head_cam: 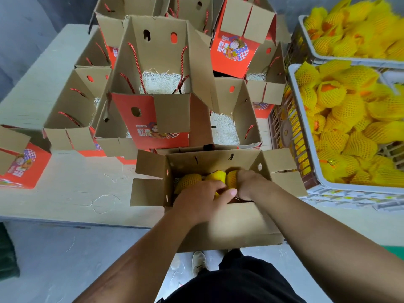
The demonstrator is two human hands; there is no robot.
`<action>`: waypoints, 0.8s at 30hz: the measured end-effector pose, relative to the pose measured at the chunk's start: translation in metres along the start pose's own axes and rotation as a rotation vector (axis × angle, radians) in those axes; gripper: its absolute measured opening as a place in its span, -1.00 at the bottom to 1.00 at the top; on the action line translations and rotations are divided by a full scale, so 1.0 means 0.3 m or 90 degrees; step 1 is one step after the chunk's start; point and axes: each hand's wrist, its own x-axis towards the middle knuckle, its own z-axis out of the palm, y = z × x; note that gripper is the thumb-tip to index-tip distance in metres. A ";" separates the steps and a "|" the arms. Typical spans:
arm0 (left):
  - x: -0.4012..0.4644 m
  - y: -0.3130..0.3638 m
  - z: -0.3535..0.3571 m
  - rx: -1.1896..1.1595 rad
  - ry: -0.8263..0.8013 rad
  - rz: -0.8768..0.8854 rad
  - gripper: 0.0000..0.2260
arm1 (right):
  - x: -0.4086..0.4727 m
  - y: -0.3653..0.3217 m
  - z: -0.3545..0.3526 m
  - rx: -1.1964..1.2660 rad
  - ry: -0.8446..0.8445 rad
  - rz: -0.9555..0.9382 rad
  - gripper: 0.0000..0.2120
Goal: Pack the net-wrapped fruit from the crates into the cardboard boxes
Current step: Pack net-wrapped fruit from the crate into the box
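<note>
My feed is evenly lit, soft and diffuse, no hard glare anywhere. Shadows are faint; I see a weak one under the box flaps on the surface (72,184) at centre left. Yellow netting in the crates (306,171) at right runs close to overexposed. Motion blur smears both hands (209,193) at lower centre and the upper-right corner. Wide-angle distortion bends straight edges toward the frame borders. Overall slightly soft.

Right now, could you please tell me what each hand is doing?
Left hand: grips a net-wrapped fruit in the box.
Right hand: grips another.
</note>
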 end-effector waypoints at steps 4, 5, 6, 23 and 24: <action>0.114 0.088 0.021 -0.177 0.111 -0.031 -0.80 | -0.055 0.058 -0.057 0.154 0.195 -0.079 -0.75; 0.147 0.125 0.029 -0.236 0.130 -0.031 -0.80 | -0.069 0.086 -0.075 0.182 0.239 -0.089 -0.80; 0.183 0.166 0.038 -0.294 0.142 -0.028 -0.80 | -0.086 0.119 -0.095 0.215 0.283 -0.098 -0.84; 0.753 0.793 0.203 -0.546 0.166 -0.091 -0.87 | 0.079 0.936 -0.514 0.120 0.551 0.025 -0.25; 0.766 0.793 0.201 -0.547 0.184 -0.100 -0.87 | 0.114 0.949 -0.554 0.089 0.561 0.039 -0.17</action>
